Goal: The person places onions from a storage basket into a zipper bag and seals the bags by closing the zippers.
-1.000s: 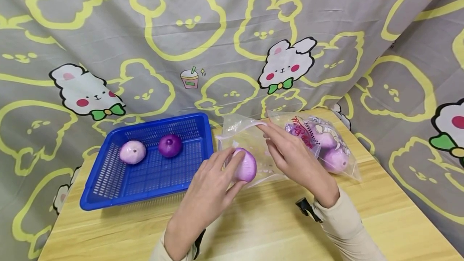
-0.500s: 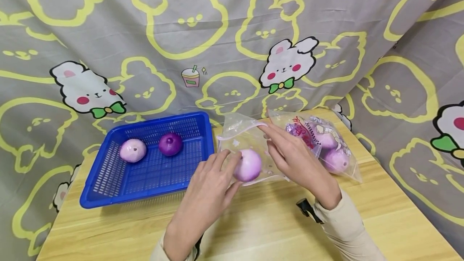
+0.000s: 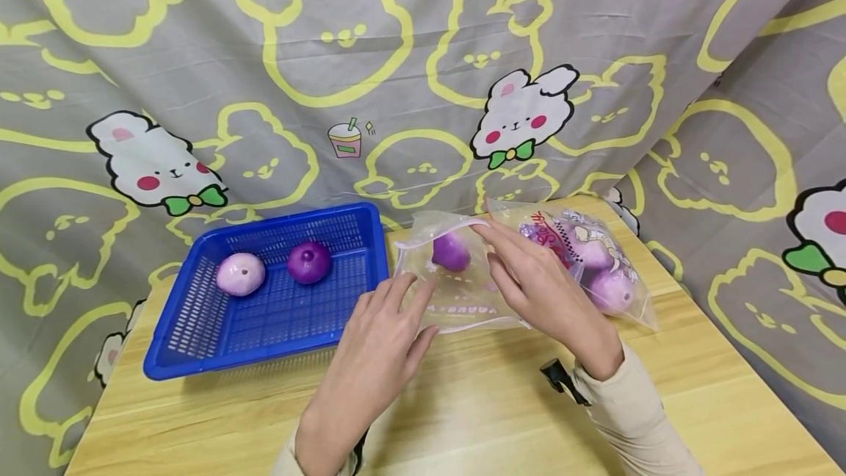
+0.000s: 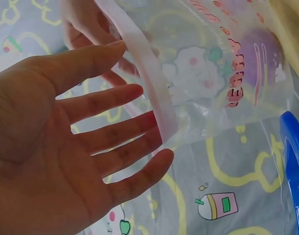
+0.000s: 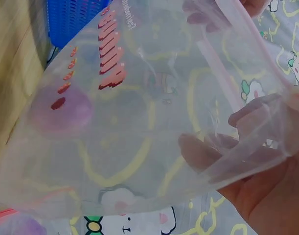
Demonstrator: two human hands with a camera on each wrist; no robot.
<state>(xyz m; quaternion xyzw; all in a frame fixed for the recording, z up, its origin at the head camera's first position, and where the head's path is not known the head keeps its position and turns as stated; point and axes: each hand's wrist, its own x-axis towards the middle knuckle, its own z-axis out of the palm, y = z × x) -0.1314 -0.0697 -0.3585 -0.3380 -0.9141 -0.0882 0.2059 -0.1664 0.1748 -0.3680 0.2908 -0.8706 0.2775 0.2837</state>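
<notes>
A clear zip bag [image 3: 476,300] with a pink-edged mouth is held raised over the table, its mouth spread wide. One purple onion [image 3: 452,252] lies deep inside it; the left wrist view shows this onion [image 4: 261,56] behind red printed lettering. My right hand [image 3: 538,285] grips the far right of the bag's rim, thumb on one side and fingers on the other, as the right wrist view shows. At the mouth's left side is my left hand [image 3: 380,340], fingers spread and nothing in its grasp, fingertips right at the rim.
A blue plastic basket [image 3: 264,358] stands at the left with a pale onion [image 3: 241,275] and a dark purple onion [image 3: 309,263] in it. Behind my right hand lies another clear printed bag [image 3: 634,300] holding several purple onions. A patterned curtain [image 3: 423,65] hangs beyond the wooden table [image 3: 489,410].
The onion has left my left hand and dropped from the bag's mouth down to its far end. My left fingers have opened; my right hand keeps its hold on the rim.
</notes>
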